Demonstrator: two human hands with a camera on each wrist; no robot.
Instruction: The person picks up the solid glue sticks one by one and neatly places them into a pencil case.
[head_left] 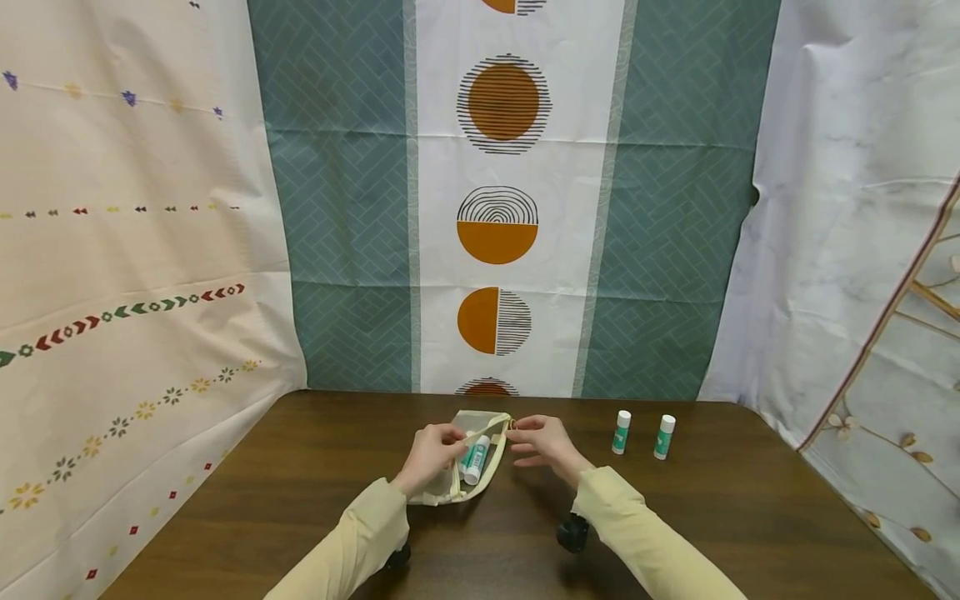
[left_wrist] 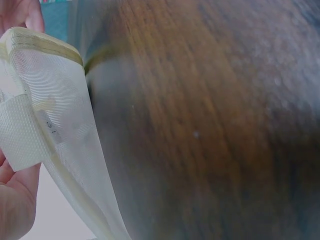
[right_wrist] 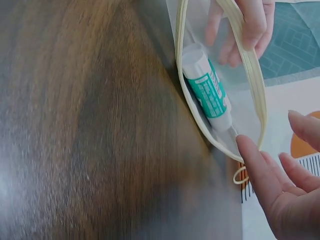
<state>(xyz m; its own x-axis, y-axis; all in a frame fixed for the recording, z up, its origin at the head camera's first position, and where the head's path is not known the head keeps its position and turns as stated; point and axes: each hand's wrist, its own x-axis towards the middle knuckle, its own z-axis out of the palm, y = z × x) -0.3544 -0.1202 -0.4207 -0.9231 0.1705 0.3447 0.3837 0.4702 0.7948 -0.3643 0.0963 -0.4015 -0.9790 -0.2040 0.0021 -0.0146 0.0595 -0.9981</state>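
Observation:
A cream mesh zip pouch (head_left: 487,483) lies on the table with its mouth spread apart. Inside it are glue sticks with white caps and green labels, one glue stick (right_wrist: 207,92) showing plainly and another partly hidden behind it. My left hand (head_left: 433,457) pinches one zipper edge of the mouth, some fingers reaching inside. At the pouch's far right corner, by the zipper end and a small cord loop (right_wrist: 240,175), is my right hand (head_left: 546,442). Its fingers are extended; one fingertip touches the edge while the thumb stays apart. The left wrist view shows the mesh side (left_wrist: 65,110).
Two more glue sticks stand upright on the right of the table, one glue stick (head_left: 621,432) slightly left of the other glue stick (head_left: 664,437). The brown wooden table (head_left: 300,467) ends at a patterned curtain (head_left: 345,250) behind.

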